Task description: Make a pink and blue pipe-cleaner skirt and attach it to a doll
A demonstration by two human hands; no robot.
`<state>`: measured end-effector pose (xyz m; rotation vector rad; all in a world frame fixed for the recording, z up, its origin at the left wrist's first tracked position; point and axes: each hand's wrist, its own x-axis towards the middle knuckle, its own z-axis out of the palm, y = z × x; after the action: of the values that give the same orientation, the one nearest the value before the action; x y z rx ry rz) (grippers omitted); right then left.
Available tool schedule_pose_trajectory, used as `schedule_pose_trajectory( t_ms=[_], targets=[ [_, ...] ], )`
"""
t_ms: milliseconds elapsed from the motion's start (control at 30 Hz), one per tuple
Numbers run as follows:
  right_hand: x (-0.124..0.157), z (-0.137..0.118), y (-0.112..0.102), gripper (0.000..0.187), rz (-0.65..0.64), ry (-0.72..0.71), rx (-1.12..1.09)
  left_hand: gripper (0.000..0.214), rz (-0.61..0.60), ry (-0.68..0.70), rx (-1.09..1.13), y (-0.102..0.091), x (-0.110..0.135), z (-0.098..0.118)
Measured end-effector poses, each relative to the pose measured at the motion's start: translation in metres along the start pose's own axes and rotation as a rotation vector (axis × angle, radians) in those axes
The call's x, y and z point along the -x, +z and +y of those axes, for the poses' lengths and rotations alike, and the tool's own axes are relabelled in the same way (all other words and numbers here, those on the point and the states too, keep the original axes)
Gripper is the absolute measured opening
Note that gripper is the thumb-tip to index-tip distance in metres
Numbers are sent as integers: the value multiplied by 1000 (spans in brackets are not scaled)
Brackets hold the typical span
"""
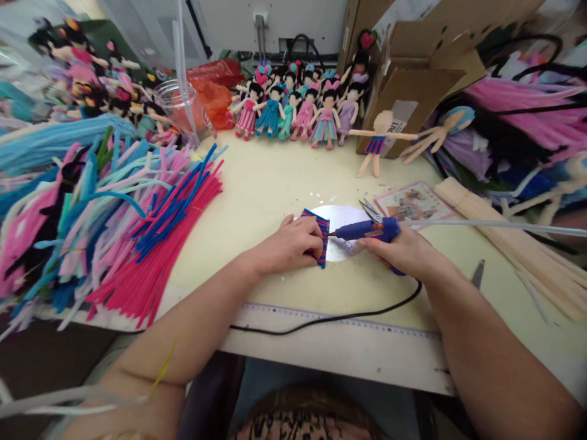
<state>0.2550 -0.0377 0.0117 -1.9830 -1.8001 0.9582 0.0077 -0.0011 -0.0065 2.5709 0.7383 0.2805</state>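
My left hand (293, 244) lies on the table with curled fingers, holding down a flat panel of blue and red striped pipe cleaners (323, 227). Part of the panel is hidden under the fingers. In my right hand (408, 252) is a blue hot glue gun (367, 230), a long clear glue stick (486, 225) running out of its back. The gun's nozzle points left and is at the panel's right edge; whether it touches I cannot tell. Beneath them lies a shiny round silver mat (343, 250). A pair of scissors (369, 210) rests just behind the gun.
Bundles of pink pipe cleaners (158, 260) and other colours fill the left side. Finished dolls (293, 113) line the back beside a cardboard box (408, 91). A bare beige doll figure (381, 135) leans there. Beige strips (513, 244) lie at right. The gun's black cord (321, 320) crosses a ruler.
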Motion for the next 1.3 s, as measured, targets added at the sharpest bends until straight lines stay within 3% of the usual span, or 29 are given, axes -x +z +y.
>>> schedule_pose_trajectory(
  t_ms=[100,600,833,1300],
  targets=[
    [0,0,-1,37,-102,53,-22,4,-3,-8,-4,0,0,0],
    [2,-4,-3,35,-124,59,-57,4,32,1,-23,1,0,2],
    [1,0,-4,36,-139,39,-127,2,59,-68,-48,3,-1,1],
    [-4,6,1,38,-120,40,-99,10,20,-37,-37,-3,0,0]
  ],
)
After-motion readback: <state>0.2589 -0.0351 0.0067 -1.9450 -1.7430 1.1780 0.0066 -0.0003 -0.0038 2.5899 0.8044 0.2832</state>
